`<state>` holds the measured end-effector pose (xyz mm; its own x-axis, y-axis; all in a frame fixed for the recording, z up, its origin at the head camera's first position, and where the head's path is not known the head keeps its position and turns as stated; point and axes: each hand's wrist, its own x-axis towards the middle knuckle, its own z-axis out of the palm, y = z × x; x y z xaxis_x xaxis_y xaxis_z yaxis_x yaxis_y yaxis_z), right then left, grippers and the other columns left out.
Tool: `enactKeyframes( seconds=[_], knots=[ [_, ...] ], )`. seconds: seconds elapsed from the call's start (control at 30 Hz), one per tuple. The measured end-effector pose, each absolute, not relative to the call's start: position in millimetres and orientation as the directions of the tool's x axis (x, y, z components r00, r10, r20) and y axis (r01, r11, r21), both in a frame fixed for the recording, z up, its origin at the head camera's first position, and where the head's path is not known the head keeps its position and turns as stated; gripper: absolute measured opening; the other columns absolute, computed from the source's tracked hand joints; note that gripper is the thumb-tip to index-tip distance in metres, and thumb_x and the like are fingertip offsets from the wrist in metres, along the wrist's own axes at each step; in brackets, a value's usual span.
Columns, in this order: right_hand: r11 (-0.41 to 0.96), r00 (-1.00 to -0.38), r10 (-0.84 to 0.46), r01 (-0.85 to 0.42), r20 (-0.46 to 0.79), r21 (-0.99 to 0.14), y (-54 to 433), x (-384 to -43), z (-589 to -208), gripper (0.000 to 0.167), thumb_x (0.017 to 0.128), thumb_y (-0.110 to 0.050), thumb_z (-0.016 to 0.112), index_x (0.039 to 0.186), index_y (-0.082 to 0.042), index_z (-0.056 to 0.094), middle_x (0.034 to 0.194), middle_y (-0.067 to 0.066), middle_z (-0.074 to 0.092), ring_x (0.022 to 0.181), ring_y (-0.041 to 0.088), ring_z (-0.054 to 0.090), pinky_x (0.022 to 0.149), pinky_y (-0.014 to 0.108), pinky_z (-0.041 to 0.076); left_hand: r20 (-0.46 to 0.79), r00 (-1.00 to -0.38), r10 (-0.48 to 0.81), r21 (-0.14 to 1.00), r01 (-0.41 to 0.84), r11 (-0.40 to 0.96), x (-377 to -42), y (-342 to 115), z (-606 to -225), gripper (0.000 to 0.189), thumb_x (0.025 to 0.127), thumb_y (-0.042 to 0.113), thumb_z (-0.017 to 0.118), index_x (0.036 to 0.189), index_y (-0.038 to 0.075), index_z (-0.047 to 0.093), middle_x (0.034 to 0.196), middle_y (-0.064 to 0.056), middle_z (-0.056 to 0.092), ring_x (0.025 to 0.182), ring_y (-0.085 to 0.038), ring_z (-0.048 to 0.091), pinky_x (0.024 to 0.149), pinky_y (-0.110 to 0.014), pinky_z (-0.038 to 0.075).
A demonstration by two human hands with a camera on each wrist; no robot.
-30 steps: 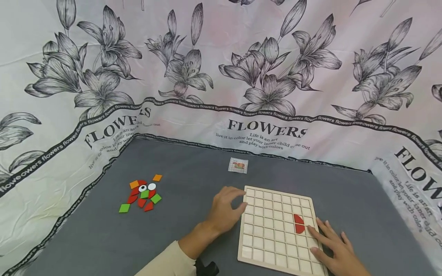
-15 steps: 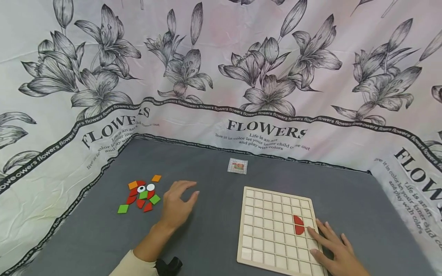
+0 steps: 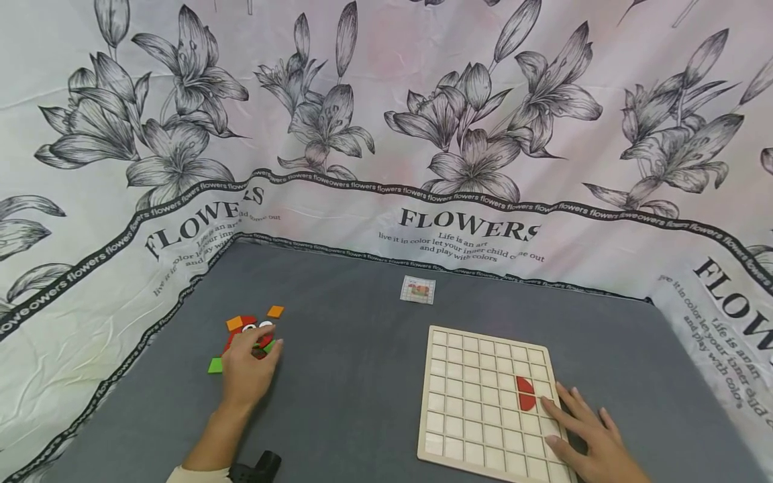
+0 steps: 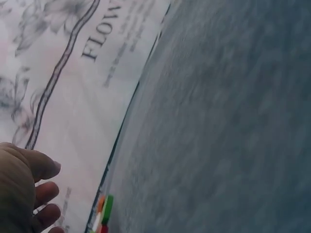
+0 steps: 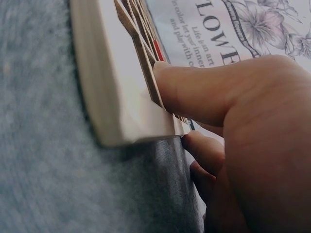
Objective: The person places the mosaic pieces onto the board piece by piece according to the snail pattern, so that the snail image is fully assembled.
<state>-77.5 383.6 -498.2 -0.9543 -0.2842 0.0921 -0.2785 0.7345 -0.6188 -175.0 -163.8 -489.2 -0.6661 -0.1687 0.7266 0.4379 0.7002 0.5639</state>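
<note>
My left hand [image 3: 247, 372] hovers over the pile of flat coloured pieces on the left, thumb and fingers apart and loosely bent. It covers part of the pile; a red piece [image 3: 248, 320], an orange piece [image 3: 234, 324] and a green piece [image 3: 215, 365] show around it. In the left wrist view a green piece [image 4: 107, 208] appears beyond the fingertips. My right hand [image 3: 594, 439] rests at the right edge of the wooden grid board [image 3: 471, 416], its thumb and forefinger on the top face and the other fingers past the edge. Two red quarter-round pieces [image 3: 525, 394] sit in the grid, forming a half circle.
A small printed card [image 3: 417, 290] with a coloured picture on a grid lies toward the back of the grey tabletop [image 3: 344, 376]. A separate orange piece [image 3: 275, 311] lies behind the pile. White cloth [image 3: 338, 215] with flower prints rises behind and at both sides.
My left hand has travelled left from the board's left edge, across the table, to above the pile. The right hand and the board have stayed in place.
</note>
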Motion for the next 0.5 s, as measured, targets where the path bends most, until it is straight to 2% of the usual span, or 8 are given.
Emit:
enactKeyframes(
  seconds=[0.1,0.23,0.37,0.5],
  knots=[
    [0.73,-0.955,-0.282,-0.274,0.089,-0.625,384,-78,-498,0.053,0.097,-0.019,0.058,0.148,-0.015,0.042,0.146,-0.036,0.005,0.127,-0.021,-0.008,0.095,0.074,-0.01,0.69,-0.698,-0.191,0.585,0.383,0.715,-180,-171,-490,0.032,0.066,-0.011,0.081,0.095,-0.006,0.071,0.09,-0.019,0.068,0.078,-0.036,0.058,0.072,-0.043,0.044],
    [0.731,-0.954,-0.285,-0.279,0.092,-0.623,383,-79,-497,0.053,0.097,-0.019,0.058,0.148,-0.015,0.042,0.147,-0.035,0.005,0.127,-0.021,-0.007,0.095,0.074,-0.01,0.573,-0.794,-0.203,0.622,0.261,0.738,-193,-182,-488,0.029,0.073,-0.006,0.077,0.101,-0.006,0.07,0.096,-0.022,0.066,0.086,-0.039,0.054,0.078,-0.056,0.039],
    [0.735,-0.954,-0.283,-0.279,0.095,-0.618,384,-79,-498,0.053,0.097,-0.02,0.059,0.147,-0.015,0.044,0.146,-0.036,0.005,0.127,-0.021,-0.007,0.095,0.074,-0.01,0.418,-0.889,-0.187,0.612,0.124,0.781,-209,-188,-484,0.032,0.082,0.006,0.073,0.112,-0.004,0.067,0.105,-0.023,0.063,0.096,-0.041,0.046,0.08,-0.058,0.032],
    [0.737,-0.954,-0.283,-0.282,0.098,-0.615,384,-78,-499,0.052,0.096,-0.019,0.06,0.146,-0.016,0.046,0.146,-0.036,0.005,0.126,-0.021,-0.008,0.094,0.075,-0.01,0.309,-0.936,-0.168,0.56,0.037,0.828,-223,-190,-481,0.039,0.087,0.019,0.072,0.12,-0.001,0.064,0.113,-0.024,0.061,0.104,-0.042,0.041,0.079,-0.059,0.026]
  ],
)
